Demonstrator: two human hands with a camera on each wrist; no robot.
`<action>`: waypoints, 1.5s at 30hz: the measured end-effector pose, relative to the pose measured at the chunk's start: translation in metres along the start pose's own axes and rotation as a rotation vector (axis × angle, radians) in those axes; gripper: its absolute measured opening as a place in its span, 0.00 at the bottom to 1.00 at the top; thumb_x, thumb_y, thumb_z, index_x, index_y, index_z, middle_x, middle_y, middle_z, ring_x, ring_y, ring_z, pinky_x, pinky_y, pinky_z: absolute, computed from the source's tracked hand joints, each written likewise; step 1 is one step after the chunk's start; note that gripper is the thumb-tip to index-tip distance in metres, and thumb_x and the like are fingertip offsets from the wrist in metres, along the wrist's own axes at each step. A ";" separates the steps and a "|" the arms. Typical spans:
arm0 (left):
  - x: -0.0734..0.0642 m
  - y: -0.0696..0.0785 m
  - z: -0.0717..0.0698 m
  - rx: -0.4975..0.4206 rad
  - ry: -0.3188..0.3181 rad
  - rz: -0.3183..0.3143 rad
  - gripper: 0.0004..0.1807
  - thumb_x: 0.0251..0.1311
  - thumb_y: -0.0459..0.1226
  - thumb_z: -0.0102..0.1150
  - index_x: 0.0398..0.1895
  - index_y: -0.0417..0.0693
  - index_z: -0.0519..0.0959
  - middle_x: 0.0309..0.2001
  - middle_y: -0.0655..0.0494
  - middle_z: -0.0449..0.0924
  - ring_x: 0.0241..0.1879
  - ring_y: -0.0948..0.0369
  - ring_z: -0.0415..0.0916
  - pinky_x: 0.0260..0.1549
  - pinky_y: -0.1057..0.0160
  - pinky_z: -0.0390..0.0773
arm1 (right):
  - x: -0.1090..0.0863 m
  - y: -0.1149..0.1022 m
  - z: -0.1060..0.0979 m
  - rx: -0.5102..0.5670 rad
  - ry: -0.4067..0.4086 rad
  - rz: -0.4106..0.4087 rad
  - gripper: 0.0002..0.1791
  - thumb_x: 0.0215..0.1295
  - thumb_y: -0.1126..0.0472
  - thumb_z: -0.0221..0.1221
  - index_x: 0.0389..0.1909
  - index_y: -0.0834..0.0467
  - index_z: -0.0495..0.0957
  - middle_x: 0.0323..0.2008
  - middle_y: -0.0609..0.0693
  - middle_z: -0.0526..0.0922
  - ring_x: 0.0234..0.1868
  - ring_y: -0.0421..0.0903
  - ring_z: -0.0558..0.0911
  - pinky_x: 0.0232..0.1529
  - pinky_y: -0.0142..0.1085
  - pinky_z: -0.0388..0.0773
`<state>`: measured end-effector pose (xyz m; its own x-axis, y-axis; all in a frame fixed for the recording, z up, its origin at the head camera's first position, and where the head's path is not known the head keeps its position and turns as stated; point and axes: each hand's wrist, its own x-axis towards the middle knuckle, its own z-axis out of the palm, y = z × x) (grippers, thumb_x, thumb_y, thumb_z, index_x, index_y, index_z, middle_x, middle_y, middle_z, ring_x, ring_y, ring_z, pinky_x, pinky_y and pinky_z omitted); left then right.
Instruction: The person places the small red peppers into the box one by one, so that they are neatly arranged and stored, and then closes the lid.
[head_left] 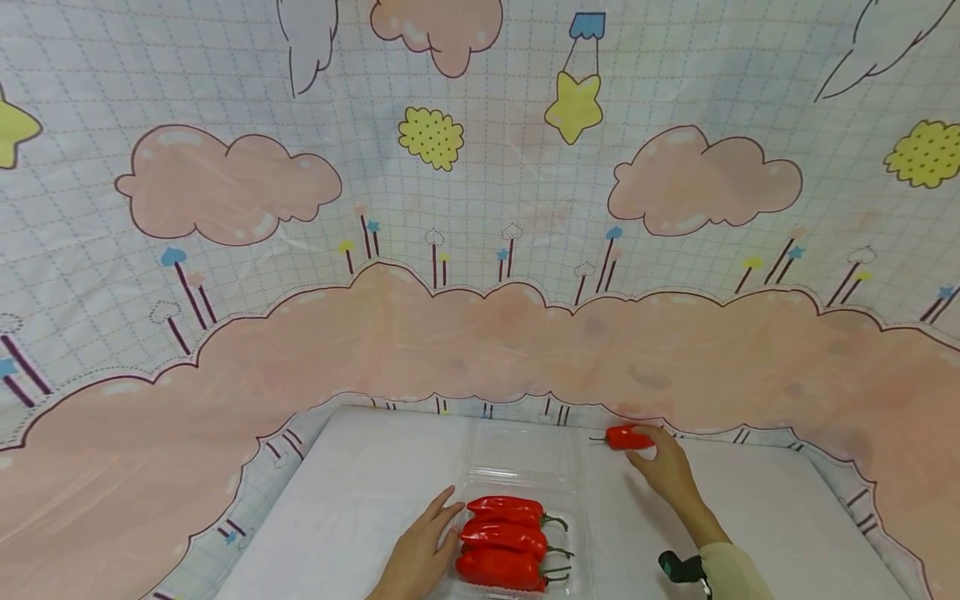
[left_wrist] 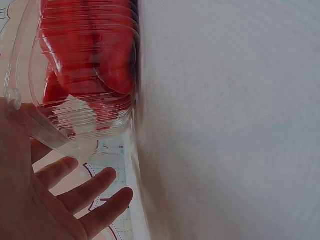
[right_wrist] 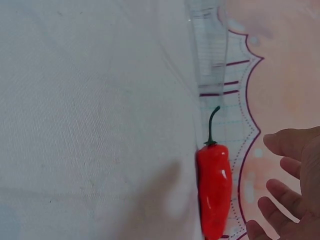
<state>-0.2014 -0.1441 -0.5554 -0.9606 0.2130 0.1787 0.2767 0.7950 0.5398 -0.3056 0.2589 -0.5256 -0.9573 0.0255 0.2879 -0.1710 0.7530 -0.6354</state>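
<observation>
Near the far edge of the white tabletop (head_left: pixel 360 467), right of its middle, lies a single glossy red pepper (head_left: pixel 622 437), with the person's right hand (head_left: pixel 671 475) reaching over it. That edge seems the chief risk: a clumsy nudge could push the pepper off, and its slick skin could slide out of a weak pinch. Farther from that edge, the clear plastic container (head_left: pixel 582 542) holds three larger red peppers (head_left: pixel 502 537) side by side, its transparent lid (head_left: pixel 522 450) folded back toward the far edge; being light, the container could skid if pressed sideways. The right grip stands apart, fingers loosely spread, and judging by the gap in the right wrist view, nothing is clamped. The left hand (head_left: pixel 423 537) spreads its fingers at the container's left wall, but whether they touch it cannot be told.
</observation>
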 end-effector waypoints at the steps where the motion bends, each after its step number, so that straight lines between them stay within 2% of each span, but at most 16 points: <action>1: 0.000 0.000 0.000 -0.001 -0.002 -0.001 0.21 0.68 0.41 0.53 0.62 0.50 0.76 0.71 0.51 0.67 0.60 0.50 0.77 0.53 0.45 0.81 | 0.000 0.002 0.001 -0.004 -0.006 0.006 0.25 0.61 0.63 0.63 0.59 0.67 0.72 0.61 0.68 0.74 0.61 0.67 0.72 0.62 0.63 0.70; 14: 0.000 0.001 0.000 -0.011 -0.022 -0.021 0.21 0.67 0.41 0.53 0.62 0.50 0.76 0.71 0.50 0.68 0.60 0.49 0.77 0.52 0.45 0.81 | 0.008 0.009 0.005 -0.053 -0.057 0.062 0.29 0.61 0.61 0.64 0.61 0.67 0.70 0.63 0.68 0.72 0.63 0.67 0.70 0.63 0.63 0.69; 23: 0.000 0.000 0.000 -0.012 -0.014 -0.007 0.21 0.67 0.40 0.53 0.62 0.49 0.76 0.71 0.52 0.67 0.61 0.50 0.76 0.54 0.46 0.80 | 0.013 0.011 0.009 -0.028 -0.064 0.077 0.31 0.59 0.63 0.66 0.62 0.66 0.69 0.63 0.67 0.72 0.63 0.66 0.70 0.64 0.64 0.69; 31: -0.001 0.000 0.000 0.010 0.017 0.022 0.20 0.67 0.40 0.53 0.61 0.50 0.77 0.71 0.52 0.67 0.60 0.51 0.77 0.54 0.46 0.80 | 0.018 0.010 0.012 -0.056 -0.091 0.104 0.33 0.57 0.64 0.67 0.63 0.66 0.68 0.63 0.69 0.71 0.62 0.68 0.70 0.62 0.64 0.70; 38: 0.000 -0.001 -0.001 0.004 0.007 0.005 0.21 0.66 0.40 0.54 0.61 0.50 0.76 0.71 0.53 0.67 0.61 0.51 0.76 0.55 0.46 0.80 | 0.022 0.015 0.016 -0.061 -0.087 0.105 0.33 0.57 0.63 0.67 0.64 0.66 0.67 0.63 0.69 0.71 0.63 0.68 0.69 0.63 0.64 0.70; 45: -0.001 0.000 0.000 0.014 0.016 0.029 0.20 0.66 0.39 0.54 0.61 0.49 0.77 0.70 0.52 0.68 0.60 0.51 0.77 0.55 0.46 0.80 | 0.025 0.019 0.023 -0.087 -0.083 0.079 0.34 0.57 0.64 0.67 0.64 0.66 0.67 0.64 0.69 0.70 0.64 0.67 0.68 0.64 0.63 0.68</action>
<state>-0.2005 -0.1444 -0.5555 -0.9514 0.2274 0.2076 0.3044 0.7965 0.5224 -0.3381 0.2586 -0.5473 -0.9836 0.0347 0.1769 -0.0773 0.8053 -0.5878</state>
